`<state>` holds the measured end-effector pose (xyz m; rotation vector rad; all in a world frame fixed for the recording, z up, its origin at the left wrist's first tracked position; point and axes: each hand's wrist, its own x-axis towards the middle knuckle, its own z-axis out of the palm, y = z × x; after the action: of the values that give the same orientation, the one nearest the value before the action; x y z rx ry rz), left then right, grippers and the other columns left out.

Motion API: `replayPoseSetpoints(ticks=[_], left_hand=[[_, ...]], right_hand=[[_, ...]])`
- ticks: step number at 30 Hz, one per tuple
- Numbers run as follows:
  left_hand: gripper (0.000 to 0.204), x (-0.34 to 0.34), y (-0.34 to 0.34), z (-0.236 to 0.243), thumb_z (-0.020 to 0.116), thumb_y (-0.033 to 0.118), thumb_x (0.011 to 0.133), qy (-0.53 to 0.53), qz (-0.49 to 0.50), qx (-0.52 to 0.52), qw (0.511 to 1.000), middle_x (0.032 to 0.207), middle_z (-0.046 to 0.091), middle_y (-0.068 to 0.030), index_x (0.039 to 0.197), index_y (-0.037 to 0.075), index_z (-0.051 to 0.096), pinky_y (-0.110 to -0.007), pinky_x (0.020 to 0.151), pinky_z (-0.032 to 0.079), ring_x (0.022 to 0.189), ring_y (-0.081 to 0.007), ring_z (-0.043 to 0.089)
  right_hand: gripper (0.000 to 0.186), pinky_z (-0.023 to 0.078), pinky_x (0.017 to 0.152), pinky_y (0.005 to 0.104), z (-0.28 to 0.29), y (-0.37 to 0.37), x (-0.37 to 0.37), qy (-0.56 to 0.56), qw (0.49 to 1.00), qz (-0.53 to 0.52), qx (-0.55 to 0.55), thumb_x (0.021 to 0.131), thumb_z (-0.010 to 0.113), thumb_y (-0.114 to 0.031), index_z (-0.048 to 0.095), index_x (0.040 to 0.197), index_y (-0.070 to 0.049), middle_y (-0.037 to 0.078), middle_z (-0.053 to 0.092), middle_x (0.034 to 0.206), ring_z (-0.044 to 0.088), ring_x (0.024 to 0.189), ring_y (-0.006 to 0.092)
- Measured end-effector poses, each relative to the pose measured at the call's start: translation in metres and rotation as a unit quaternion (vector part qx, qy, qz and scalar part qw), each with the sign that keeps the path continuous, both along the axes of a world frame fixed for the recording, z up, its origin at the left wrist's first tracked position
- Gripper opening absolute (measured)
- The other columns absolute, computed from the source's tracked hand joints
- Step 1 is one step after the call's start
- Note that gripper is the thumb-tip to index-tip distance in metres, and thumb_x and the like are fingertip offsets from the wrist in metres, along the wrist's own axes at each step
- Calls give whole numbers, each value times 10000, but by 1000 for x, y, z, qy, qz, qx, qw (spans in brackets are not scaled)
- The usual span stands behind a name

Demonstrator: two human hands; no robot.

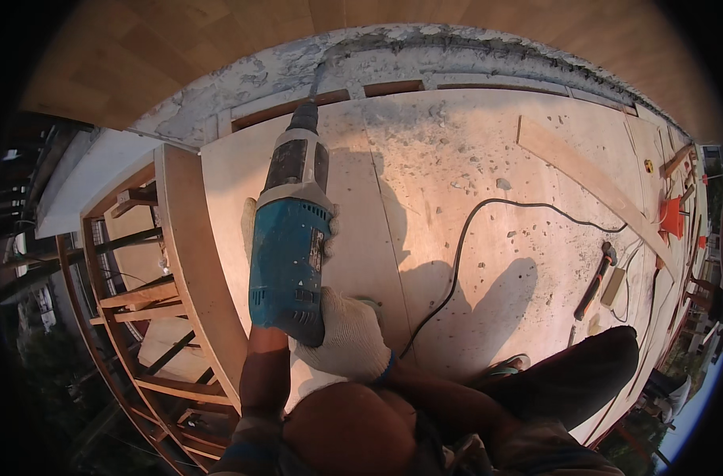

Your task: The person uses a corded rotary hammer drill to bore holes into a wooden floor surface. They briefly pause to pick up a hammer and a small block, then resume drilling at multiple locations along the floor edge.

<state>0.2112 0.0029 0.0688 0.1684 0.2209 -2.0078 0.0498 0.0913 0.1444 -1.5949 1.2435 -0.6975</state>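
Observation:
A teal rotary hammer drill (286,246) points away from me. Its dark chuck and thin bit (317,81) reach the rough, chipped concrete edge (254,78); whether the tip is inside the concrete I cannot tell. My right hand (349,337), in a white knit glove, is wrapped round the rear handle. Most of my left hand (249,226) is hidden behind the drill body; gloved fingers show on both sides of the casing, gripping it. A black cord (459,262) runs from near my right wrist across the plywood.
Concrete crumbs lie over the plywood platform (346,170). A loose board (584,182) slants at right. Near it are a hammer (596,278), a small wooden block (613,287) and an orange-red object (673,216). At left, timber framing (199,270) drops open past the platform's edge.

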Motion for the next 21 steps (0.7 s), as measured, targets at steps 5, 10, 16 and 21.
replayPoseSetpoints(ticks=[5,10,16,21], left_hand=[[1026,29,-14,5,594,689,1089,52,-39,-31,997,1462,525,-435,1640,-129,312,-552,926,737,1240,-539,715],[1062,52,-23,18,663,685,1063,37,-71,-44,996,1461,531,-403,1634,-136,305,-524,956,728,1266,-525,695],[1112,59,-22,16,635,760,1036,37,-80,-45,995,1439,560,-400,1616,-142,344,-530,892,734,1195,-508,732],[1160,49,-12,-5,611,823,1013,41,-75,-4,996,1421,584,-397,1601,-148,377,-534,839,739,1136,-494,762]], right_hand=[[429,606,701,472,-7,-5,38,38,998,25,-40,902,867,-315,639,1133,-34,141,739,882,759,763,381],[435,602,673,474,-6,-6,72,31,998,-11,-45,914,848,-331,624,1144,-37,135,734,844,752,725,386],[536,602,640,502,-25,-9,94,54,998,-9,-43,931,824,-321,570,1248,29,185,742,783,747,660,401],[536,607,671,546,-30,-7,79,148,988,52,-9,946,805,-328,585,1265,43,233,758,860,767,737,408]])
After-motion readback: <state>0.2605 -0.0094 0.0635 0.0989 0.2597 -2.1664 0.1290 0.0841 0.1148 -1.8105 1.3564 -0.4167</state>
